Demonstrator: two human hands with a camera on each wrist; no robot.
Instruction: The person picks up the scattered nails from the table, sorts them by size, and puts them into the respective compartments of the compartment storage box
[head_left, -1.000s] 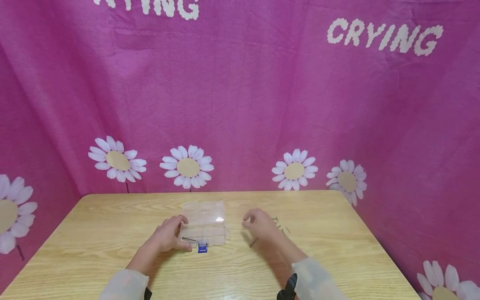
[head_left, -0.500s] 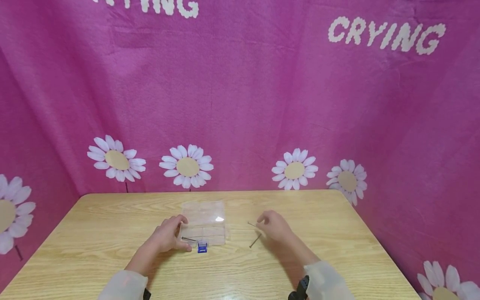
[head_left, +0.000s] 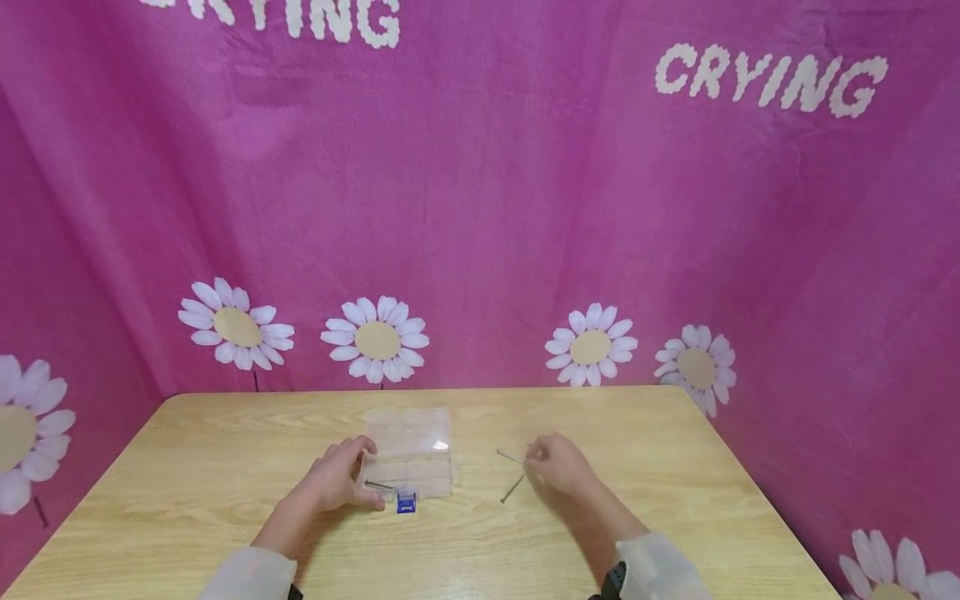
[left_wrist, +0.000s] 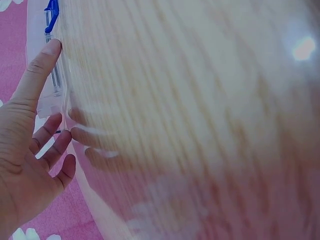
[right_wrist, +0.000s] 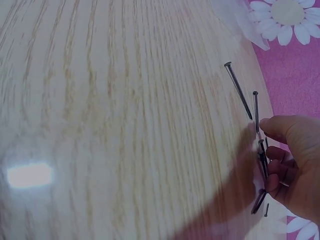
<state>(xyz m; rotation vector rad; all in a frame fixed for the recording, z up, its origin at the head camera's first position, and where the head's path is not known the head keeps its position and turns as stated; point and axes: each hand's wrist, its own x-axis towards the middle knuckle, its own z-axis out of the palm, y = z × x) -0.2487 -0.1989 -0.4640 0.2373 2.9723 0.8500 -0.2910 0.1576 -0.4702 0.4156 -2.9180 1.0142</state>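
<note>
The left hand (head_left: pixel 330 477) spreads wide, holding the box (head_left: pixel 431 477) by its left side. The box's blue clip (head_left: pixel 406 502) faces front. Right of the box, the right hand (head_left: pixel 562 464) is narrow beside the nails (head_left: pixel 513 489); I cannot tell if it holds one.

White bumpy capitals on the pink cloth (head_left: pixel 480 192) spell the word "CRYING" (head_left: pixel 776 81) at the upper right of the head view, while a second word (head_left: pixel 295 17) at upper left, clipped by the top edge, ends in "YING".
</note>
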